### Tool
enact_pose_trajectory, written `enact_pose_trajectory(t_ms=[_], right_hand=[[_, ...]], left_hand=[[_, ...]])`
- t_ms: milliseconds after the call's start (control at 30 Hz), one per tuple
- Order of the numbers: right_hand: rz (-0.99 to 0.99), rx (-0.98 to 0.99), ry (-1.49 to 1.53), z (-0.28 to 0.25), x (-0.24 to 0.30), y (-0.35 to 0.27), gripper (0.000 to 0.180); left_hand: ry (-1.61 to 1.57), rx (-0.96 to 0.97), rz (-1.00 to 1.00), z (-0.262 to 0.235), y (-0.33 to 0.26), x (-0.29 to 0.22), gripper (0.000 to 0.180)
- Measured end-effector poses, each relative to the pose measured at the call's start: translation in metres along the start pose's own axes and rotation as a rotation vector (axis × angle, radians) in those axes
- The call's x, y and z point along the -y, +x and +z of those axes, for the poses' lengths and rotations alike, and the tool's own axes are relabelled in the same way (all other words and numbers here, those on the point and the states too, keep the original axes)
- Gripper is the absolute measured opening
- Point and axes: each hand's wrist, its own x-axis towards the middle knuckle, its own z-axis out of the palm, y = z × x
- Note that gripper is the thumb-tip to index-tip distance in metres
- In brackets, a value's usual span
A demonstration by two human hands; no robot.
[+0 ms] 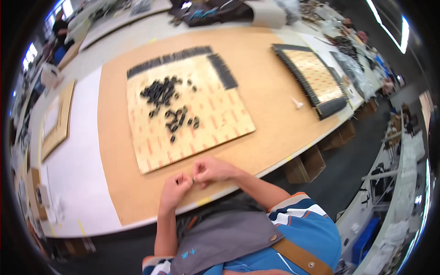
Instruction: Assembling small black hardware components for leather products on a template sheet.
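Observation:
My left hand [176, 191] and my right hand [213, 170] meet over the near edge of the table, fingertips pinched together. Between them is a tiny dark thing, too small and blurred to name. Just beyond my hands lies a flat pale board [201, 142] with reddish print. A heap of small black pieces [160, 90] sits on it, with a looser group [176, 120] nearer me. Dark strips made of close-set pieces line its far edge [169, 58] and upper right edge [223, 71].
At the right a second board [314, 73] has black pieces along its edges, with a small white object [297, 103] beside it. Another board [58, 121] lies on the white part of the table at left. Cardboard boxes [305, 164] stand under the table; dark cloth [213, 13] lies beyond.

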Motion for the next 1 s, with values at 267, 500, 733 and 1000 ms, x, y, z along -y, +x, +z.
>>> enact_pose_trajectory(t_ms=[267, 500, 733, 1000], right_hand=[[-0.038, 0.203, -0.102, -0.005, 0.008, -0.002, 0.014], [-0.126, 0.059, -0.280, 0.005, 0.007, -0.016, 0.021], [-0.107, 0.190, -0.238, 0.001, -0.003, -0.015, 0.022], [-0.433, -0.144, -0.463, 0.014, -0.003, -0.002, 0.030]], left_hand=[[-0.042, 0.012, 0.019, 0.003, -0.005, -0.013, 0.009], [-0.110, 0.021, -0.048, -0.001, -0.006, -0.010, 0.007], [-0.105, 0.100, -0.021, -0.001, -0.001, -0.007, 0.011], [-0.294, 0.142, 0.017, -0.003, -0.003, -0.005, 0.012]])
